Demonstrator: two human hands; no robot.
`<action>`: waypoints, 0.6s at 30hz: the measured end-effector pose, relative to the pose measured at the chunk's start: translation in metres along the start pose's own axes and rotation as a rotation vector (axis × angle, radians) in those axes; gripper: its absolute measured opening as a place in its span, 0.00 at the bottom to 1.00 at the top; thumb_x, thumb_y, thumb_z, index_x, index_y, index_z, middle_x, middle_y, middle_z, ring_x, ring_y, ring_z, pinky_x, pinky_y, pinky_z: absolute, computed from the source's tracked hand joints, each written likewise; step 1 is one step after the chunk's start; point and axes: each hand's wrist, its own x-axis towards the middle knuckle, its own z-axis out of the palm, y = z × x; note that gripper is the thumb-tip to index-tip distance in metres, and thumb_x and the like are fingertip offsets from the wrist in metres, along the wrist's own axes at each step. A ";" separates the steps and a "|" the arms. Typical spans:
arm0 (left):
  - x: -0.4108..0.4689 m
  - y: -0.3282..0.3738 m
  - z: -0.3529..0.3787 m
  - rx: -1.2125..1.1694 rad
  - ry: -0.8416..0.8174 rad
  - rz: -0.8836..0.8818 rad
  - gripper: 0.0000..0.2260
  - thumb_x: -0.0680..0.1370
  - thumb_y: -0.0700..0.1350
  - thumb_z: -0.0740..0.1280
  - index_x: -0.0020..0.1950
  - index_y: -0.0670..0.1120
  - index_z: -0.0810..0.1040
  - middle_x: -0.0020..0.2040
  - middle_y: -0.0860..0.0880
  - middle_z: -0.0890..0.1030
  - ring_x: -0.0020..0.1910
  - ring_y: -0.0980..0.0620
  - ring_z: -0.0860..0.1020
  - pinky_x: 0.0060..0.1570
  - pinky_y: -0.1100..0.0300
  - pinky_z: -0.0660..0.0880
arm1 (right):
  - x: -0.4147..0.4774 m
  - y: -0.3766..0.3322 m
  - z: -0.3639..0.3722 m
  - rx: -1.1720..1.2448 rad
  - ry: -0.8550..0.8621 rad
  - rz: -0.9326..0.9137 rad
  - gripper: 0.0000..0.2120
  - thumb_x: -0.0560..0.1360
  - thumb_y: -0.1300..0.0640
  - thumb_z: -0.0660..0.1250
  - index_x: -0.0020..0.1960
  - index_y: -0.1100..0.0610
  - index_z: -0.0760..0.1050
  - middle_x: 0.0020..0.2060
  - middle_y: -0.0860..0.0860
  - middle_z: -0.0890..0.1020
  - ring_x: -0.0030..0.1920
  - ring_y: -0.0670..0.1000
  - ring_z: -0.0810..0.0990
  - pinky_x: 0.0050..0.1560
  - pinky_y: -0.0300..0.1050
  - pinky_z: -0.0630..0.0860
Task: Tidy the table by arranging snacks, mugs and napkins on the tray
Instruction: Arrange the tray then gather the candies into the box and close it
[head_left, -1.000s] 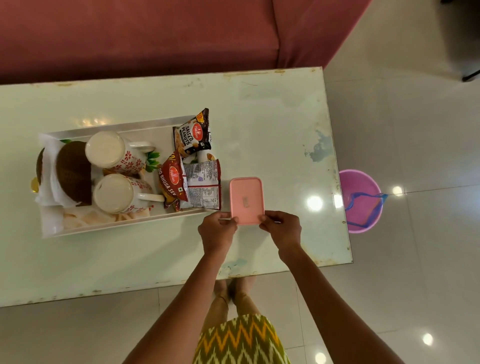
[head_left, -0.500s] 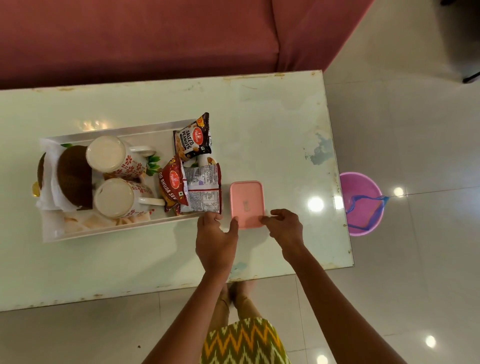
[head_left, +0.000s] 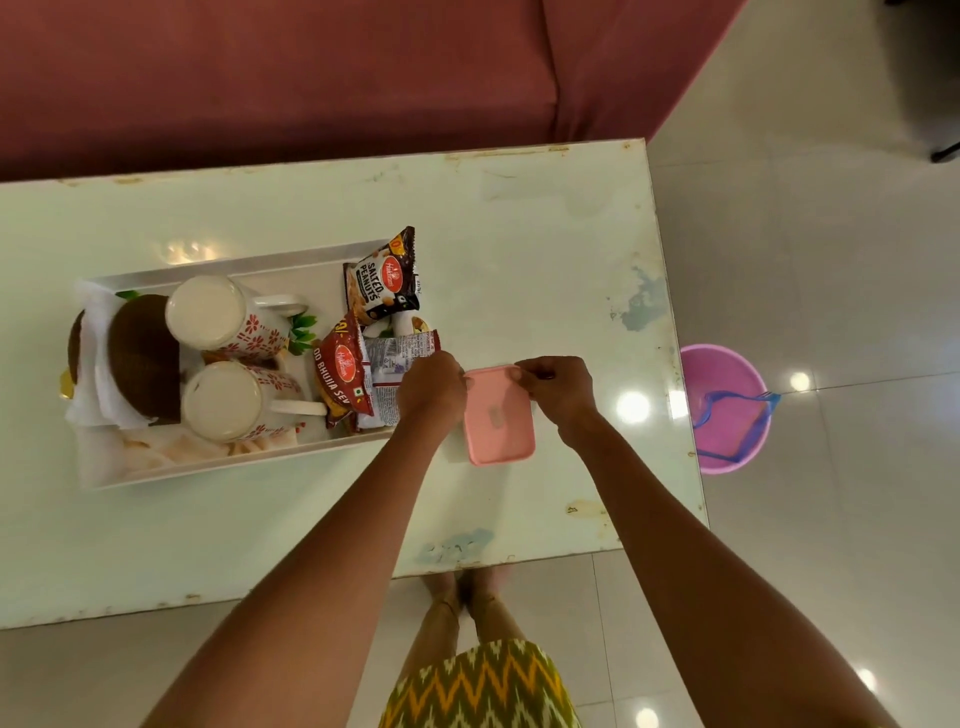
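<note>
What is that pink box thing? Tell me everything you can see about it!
The pink box is a flat rectangle with rounded corners, smooth like plastic, with a small pale mark in the middle of its top. It looks closed and lies on the pale table, just right of the tray, long side pointing away from the person. The left hand and right hand pinch its far corners. What is inside cannot be seen.
</note>
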 end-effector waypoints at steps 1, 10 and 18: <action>0.000 0.000 0.001 -0.023 0.019 -0.013 0.11 0.76 0.45 0.65 0.55 0.41 0.81 0.53 0.39 0.82 0.53 0.40 0.79 0.46 0.51 0.75 | 0.000 0.002 -0.002 0.001 0.005 0.006 0.10 0.70 0.62 0.72 0.50 0.64 0.80 0.49 0.60 0.83 0.49 0.56 0.81 0.57 0.53 0.78; -0.004 0.000 0.012 -0.218 0.156 -0.105 0.09 0.72 0.45 0.71 0.48 0.42 0.83 0.48 0.42 0.85 0.48 0.43 0.82 0.41 0.57 0.73 | 0.004 0.005 0.001 0.011 0.070 0.061 0.03 0.69 0.64 0.73 0.40 0.58 0.79 0.31 0.46 0.77 0.37 0.48 0.76 0.28 0.32 0.70; -0.039 -0.003 0.034 -0.354 0.191 -0.061 0.13 0.75 0.45 0.67 0.51 0.36 0.79 0.49 0.40 0.83 0.41 0.50 0.77 0.34 0.67 0.66 | -0.019 0.029 -0.009 0.045 0.008 0.011 0.16 0.66 0.55 0.76 0.52 0.59 0.80 0.43 0.53 0.83 0.45 0.52 0.81 0.51 0.49 0.80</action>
